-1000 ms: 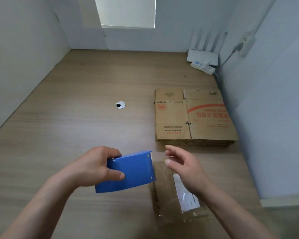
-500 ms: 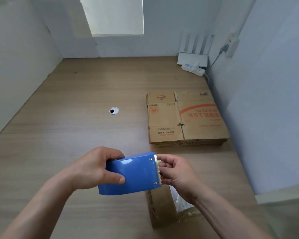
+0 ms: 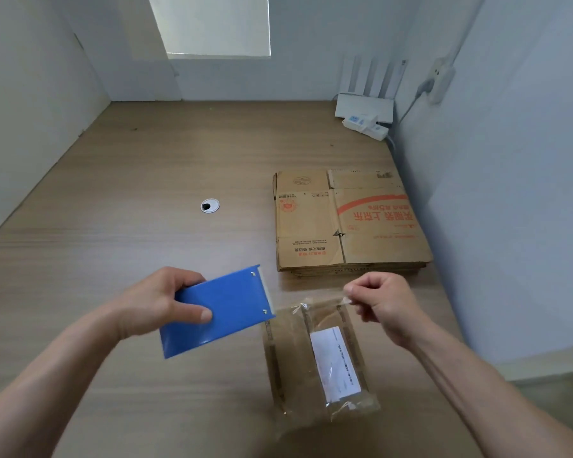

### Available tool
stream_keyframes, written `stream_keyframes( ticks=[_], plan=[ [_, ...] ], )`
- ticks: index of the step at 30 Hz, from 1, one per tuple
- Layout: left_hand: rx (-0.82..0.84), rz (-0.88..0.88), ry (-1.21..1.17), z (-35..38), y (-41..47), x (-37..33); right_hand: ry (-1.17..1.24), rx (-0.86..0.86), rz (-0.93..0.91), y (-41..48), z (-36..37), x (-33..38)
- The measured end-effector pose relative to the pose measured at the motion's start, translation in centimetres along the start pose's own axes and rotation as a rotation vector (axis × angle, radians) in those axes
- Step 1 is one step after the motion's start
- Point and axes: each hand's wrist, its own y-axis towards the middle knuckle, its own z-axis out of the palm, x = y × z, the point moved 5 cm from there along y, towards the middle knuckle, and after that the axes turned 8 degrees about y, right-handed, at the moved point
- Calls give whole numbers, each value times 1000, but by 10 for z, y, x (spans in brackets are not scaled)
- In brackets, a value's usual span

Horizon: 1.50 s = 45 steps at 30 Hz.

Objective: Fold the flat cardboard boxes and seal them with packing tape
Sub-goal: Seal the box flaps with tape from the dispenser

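Head view: a wooden desk enclosed by white walls on three sides, with a bright window at the back.
Surface: light wood grain; a round cable hole sits near the middle.
Left hand: its fingers and thumb are wrapped round a blue tape dispenser, held tilted.
Right hand: thumb and forefinger pinch the end of the clear tape, which is stretched from the dispenser.
Small cardboard box: it lies on the desk under the tape and has a white label.
Flat boxes: they are stacked beside the right wall.
Back corner: a white router with a power strip just beside it.
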Motion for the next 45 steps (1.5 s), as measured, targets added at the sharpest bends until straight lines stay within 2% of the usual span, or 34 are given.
stream_keyframes(
  ticks=[10, 14, 19, 23, 24, 25, 26, 28, 29, 31, 32, 37, 45],
  plan=[
    [66, -223, -6, 18, 39, 35, -217, -131, 75, 43, -8, -42],
    [80, -259, 10, 23, 46, 38, -315, -162, 63, 45, -7, -49],
    [81, -277, 36, 25, 51, 42, -324, -187, 43, 45, -4, -52],
    [73, -279, 54, 27, 50, 41, -351, -281, 176, 39, -7, -69],
    [73, -278, 56, 27, 50, 41, -382, -324, 166, 35, -10, -68],
    [72, -276, 59, 27, 51, 41, -445, -349, 60, 29, -8, -58],
    [71, -278, 63, 27, 51, 41, -560, -339, -135, 21, -1, -43],
    [68, -280, 75, 27, 52, 41, -778, -164, -515, 9, 29, -25],
    [69, -280, 80, 27, 53, 41, -869, -31, -566, 9, 44, -30],
    [72, -276, 92, 27, 54, 38, -1014, 167, -439, 15, 57, -56],
    [70, -271, 96, 26, 55, 38, -1062, 195, -388, 19, 57, -65],
    [91, -249, 93, 24, 49, 43, -1087, 119, -412, 25, 55, -71],
    [90, -361, 100, 13, 25, 75, -1064, 70, -418, 29, 59, -73]
  ],
)
